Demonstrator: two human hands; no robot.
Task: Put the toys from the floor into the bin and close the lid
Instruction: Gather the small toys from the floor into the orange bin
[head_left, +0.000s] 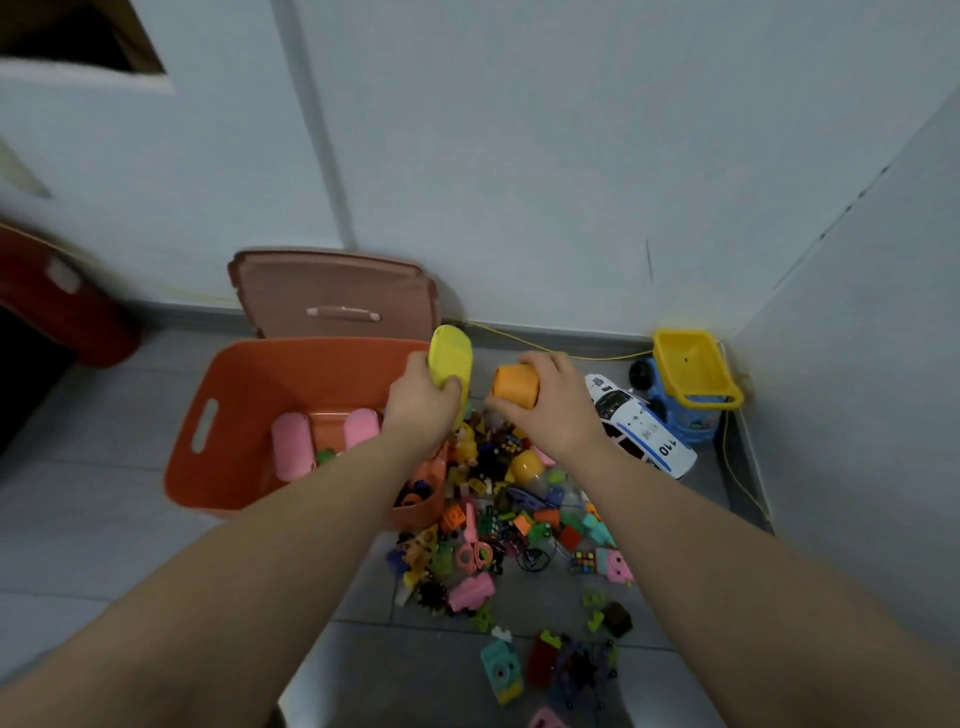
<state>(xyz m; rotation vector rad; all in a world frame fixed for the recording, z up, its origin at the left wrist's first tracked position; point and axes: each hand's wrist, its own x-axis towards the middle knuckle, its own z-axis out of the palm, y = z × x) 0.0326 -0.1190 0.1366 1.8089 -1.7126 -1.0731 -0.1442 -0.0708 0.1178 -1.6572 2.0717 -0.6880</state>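
Mid-loading, left hand (423, 410) curled round a yellow toy (450, 358) by the bin (234, 457) rim, right hand (550, 408) gripping an orange cup (516, 385) above the floor pile (519, 519), lid (332, 286) propped behind, so probably just swing both over and drop.

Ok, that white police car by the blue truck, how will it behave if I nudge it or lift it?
The white police car looks like hard moulded plastic, so probably stiff and light for its size. It seems to sit upright, so a nudge may roll it. Its glossy shell could be slippery.
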